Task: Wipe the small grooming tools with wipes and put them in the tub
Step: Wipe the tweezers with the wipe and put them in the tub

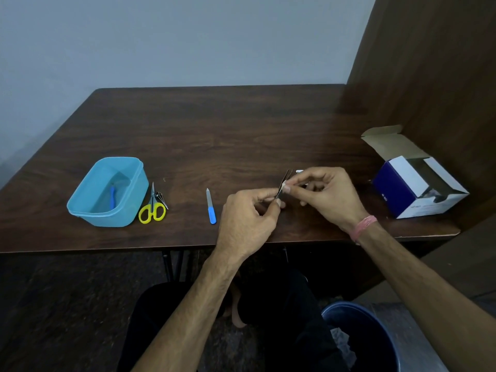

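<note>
My left hand (248, 213) pinches the lower end of a thin dark metal tool (285, 181), likely tweezers, held upright over the table. My right hand (322, 193) pinches a small white wipe (283, 185) around the tool's middle. A blue tub (80, 208) stands at the left with one blue-handled tool (112, 197) inside. Yellow-handled scissors (152, 208) and a small metal clipper (161, 197) lie just right of the tub. A blue-handled nail file (211, 206) lies on the table left of my left hand.
An open blue and white cardboard box (418, 189) sits at the table's right end beside a wooden panel (429, 76). A blue bin (357, 334) stands on the floor at my right. A small white scrap (299, 171) lies behind my right hand.
</note>
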